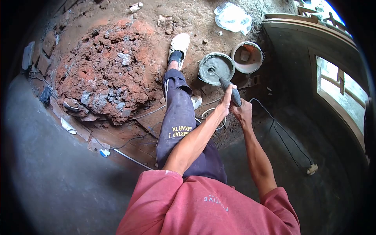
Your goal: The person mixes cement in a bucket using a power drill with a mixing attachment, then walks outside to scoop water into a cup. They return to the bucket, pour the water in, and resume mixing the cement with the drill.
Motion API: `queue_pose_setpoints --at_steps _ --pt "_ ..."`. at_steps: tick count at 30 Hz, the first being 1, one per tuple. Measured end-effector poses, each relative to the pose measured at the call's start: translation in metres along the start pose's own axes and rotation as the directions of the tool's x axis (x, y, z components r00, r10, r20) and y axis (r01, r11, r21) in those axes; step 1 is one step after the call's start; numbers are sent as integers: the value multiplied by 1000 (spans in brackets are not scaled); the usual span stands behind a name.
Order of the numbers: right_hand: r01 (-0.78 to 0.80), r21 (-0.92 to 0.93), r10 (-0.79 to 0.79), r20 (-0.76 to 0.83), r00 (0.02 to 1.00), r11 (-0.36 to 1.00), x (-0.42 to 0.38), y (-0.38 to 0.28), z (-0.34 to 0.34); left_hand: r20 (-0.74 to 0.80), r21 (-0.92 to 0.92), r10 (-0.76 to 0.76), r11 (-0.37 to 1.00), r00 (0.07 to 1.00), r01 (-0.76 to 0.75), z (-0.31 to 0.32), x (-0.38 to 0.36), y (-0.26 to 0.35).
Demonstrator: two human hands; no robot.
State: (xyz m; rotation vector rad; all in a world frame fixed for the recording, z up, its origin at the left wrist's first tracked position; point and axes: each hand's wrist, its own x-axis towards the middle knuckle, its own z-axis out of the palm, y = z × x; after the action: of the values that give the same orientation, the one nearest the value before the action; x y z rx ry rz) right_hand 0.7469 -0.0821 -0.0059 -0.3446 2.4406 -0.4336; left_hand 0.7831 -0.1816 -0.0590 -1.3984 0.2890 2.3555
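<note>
A dark power drill with a mixing rod on its front slants down into a bucket. Wet grey mortar fills much of that bucket, and the rod's lower end is hidden in it. My left hand is closed around the drill's body. Behind it, my right hand grips the drill's rear part, with its fingers partly hidden. Close beside the mortar bucket stands a second bucket, with a small block inside.
A mound of reddish soil rises at the left. A white plastic bag lies at the back. A cable runs across the floor to a socket block. A window frame is in the right wall.
</note>
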Motion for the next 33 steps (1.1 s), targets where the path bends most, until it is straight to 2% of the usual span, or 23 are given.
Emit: queue_pose_setpoints --at_steps 4,7,11,13,20,25,28,31,33 --pt "-20 14 20 10 1000 1000 0 -3 -1 30 -26 -28 999 999 29 0 -3 4" --pt "-66 52 66 0 998 996 1 -3 1 24 14 -20 1000 1000 19 -1 0 10" --pt "-71 21 71 3 997 997 2 -5 2 55 93 -78 993 995 73 -1 2 12" --pt "-157 105 157 5 988 982 -2 -6 2 15 101 -58 993 998 56 4 -3 12" --pt "-126 121 128 -4 992 985 1 -6 5 37 96 -55 994 998 52 -4 10 9" --pt "-71 29 72 -47 996 997 4 -11 1 65 89 -52 995 997 46 0 6 17" --pt "-89 -5 88 -66 994 996 4 -1 7 109 118 -108 988 988 95 -6 15 13" --pt "-140 87 144 -46 989 986 2 -9 6 92 153 -85 986 992 71 -8 15 15" --pt "-131 69 135 -58 989 989 3 -20 2 80 136 -56 990 995 45 -4 8 20"
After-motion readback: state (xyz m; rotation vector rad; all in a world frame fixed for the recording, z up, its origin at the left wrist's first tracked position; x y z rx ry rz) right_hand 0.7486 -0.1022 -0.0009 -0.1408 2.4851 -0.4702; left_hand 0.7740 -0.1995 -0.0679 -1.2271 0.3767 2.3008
